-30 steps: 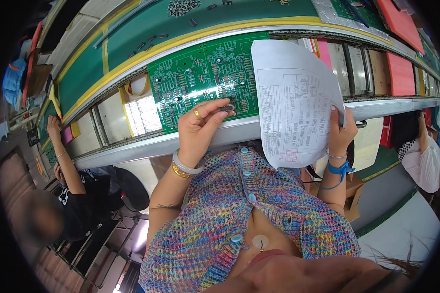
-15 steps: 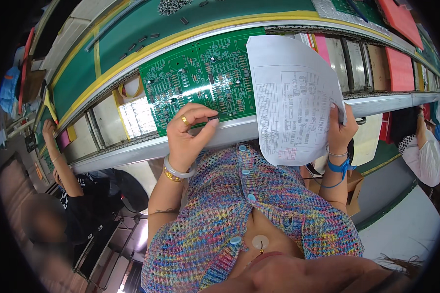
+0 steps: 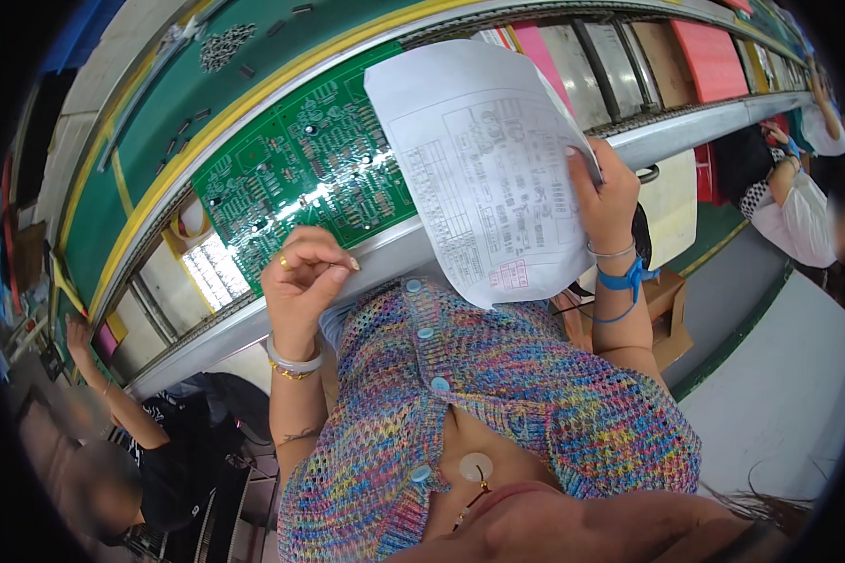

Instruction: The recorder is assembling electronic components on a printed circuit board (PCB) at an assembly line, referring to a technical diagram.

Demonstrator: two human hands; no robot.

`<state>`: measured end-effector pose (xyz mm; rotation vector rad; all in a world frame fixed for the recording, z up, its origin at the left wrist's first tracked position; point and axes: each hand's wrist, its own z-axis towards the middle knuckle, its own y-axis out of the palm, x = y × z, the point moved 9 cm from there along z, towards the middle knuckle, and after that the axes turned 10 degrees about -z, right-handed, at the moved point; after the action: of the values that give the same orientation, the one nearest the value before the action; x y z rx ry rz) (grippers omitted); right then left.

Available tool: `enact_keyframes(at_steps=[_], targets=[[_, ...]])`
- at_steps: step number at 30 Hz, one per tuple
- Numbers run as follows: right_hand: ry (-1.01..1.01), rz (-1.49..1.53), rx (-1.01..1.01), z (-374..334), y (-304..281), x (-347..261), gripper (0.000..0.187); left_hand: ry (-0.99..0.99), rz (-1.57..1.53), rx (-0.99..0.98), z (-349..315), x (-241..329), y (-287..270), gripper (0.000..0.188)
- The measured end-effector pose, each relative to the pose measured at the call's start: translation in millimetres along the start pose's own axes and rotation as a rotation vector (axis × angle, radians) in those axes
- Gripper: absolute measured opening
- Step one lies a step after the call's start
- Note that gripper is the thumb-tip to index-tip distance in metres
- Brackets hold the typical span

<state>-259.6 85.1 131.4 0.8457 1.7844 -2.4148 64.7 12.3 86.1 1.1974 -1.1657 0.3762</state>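
My left hand (image 3: 300, 281) is closed in a pinch above the near metal rail, close to the lower edge of a green circuit board (image 3: 282, 188). Only a sliver of a small dark component shows between thumb and forefinger. Many small parts are fitted on the board, some round and black, others brownish. A large white sheet of paper (image 3: 479, 178) with a printed diagram and a table covers the board's right side. My right hand (image 3: 613, 202) grips the sheet by its right edge, thumb on the front, the other fingers mostly behind it.
Beyond the conveyor, a heap of small metal parts (image 3: 227, 47) lies on a green mat with several loose black components (image 3: 246, 70). A metal rail (image 3: 385, 249) runs along the near side. One person (image 3: 164, 460) works at left, another (image 3: 803, 206) at far right.
The whole view has shifted, moving the board and sheet leftward in it. My left hand has drawn back slightly from the board's edge, still pinching. My right hand keeps hold of the sheet.
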Motion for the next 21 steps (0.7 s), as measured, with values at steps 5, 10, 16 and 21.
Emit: enact_keyframes(at_steps=[5,10,16,21], targets=[[-0.011,0.052,-0.012,5,0,1,0.019,-0.087,0.055,0.031,-6,-4,-2,0.009],[0.012,0.041,-0.04,5,2,5,0.015,-0.141,0.173,0.037,-10,-8,-7,0.011],[0.011,0.06,-0.025,5,5,5,0.012,-0.071,0.434,0.008,-3,1,7,0.013],[0.013,0.055,-0.015,5,4,6,0.012,-0.275,0.459,-0.002,-8,-5,-5,0.012]])
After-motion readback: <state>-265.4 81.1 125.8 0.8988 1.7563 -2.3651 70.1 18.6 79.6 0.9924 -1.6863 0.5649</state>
